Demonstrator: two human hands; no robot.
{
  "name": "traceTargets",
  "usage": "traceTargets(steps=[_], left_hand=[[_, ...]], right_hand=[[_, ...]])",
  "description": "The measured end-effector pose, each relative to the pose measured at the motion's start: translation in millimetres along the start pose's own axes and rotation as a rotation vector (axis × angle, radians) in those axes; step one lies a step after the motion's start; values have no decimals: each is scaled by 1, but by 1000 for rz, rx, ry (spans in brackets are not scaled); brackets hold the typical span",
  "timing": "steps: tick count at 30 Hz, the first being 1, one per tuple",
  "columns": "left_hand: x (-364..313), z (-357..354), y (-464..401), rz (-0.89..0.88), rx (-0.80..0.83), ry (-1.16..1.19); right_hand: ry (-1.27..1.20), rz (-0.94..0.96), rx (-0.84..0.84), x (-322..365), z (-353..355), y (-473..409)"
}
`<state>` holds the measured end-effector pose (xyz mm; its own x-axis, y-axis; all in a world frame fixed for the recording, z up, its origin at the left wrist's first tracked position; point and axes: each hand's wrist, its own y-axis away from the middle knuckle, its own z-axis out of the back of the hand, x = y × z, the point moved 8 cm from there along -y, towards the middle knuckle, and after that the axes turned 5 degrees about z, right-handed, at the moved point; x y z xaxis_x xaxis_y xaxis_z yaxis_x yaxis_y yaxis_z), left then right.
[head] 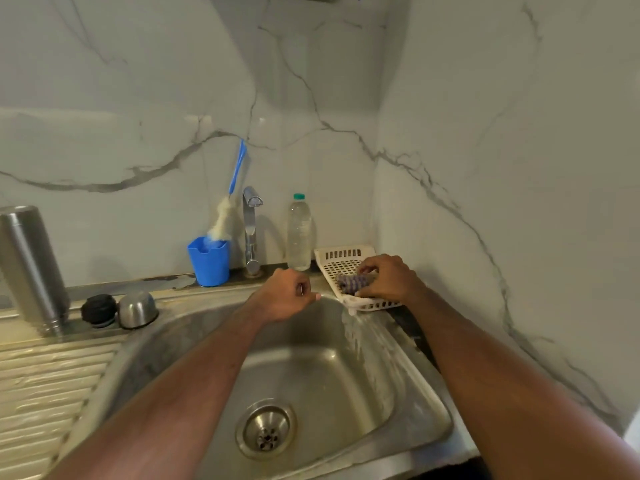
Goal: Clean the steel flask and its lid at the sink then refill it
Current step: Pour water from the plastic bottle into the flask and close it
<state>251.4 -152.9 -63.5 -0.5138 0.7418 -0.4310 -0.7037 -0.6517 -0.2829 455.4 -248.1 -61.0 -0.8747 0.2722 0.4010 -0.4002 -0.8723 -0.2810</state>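
The steel flask (29, 268) stands upright at the far left on the ribbed draining board (48, 386), with nothing on its mouth. Just to its right sit two loose pieces side by side: a black stopper (99, 309) and a steel cup lid (137, 308), the latter turned dome-up, both resting on the ledge at the back left corner of the sink (311, 372). The right hand (389, 276) reaches to a white slotted tray (343, 261) that sits tilted at the sink's back right corner, and its fingers curl round a grey-purple scrubber (351, 284) lying in that tray. The left hand (289, 296) hovers over the back rim of the basin with its fingers curled into a loose fist; it seems to hold nothing, though the view of the palm is poor. Behind the hands stands the tap (251, 230), with a clear plastic bottle (299, 233) with a green cap just to its right and a blue cup (209, 260) to its left. A bottle brush (230, 199) with a blue handle stands bristles-down in that cup, leaning against the marble wall (485, 133). The drain (266, 429) lies in the near part of the basin.
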Motion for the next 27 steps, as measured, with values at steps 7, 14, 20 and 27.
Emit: traceTargets(steps=[7,14,20,27], left_hand=[[11,5,-9,23,-21,8],[36,51,-33,104,-129,45],[62,77,-40,142,-146,47],[72,97,-45,153,-163,92]], right_hand=[[-74,8,-46,-4,10,-9],[-147,200,-136,65,2,-48],[-102,263,-212,120,1,-112],[140,174,-80,152,-10,-177]])
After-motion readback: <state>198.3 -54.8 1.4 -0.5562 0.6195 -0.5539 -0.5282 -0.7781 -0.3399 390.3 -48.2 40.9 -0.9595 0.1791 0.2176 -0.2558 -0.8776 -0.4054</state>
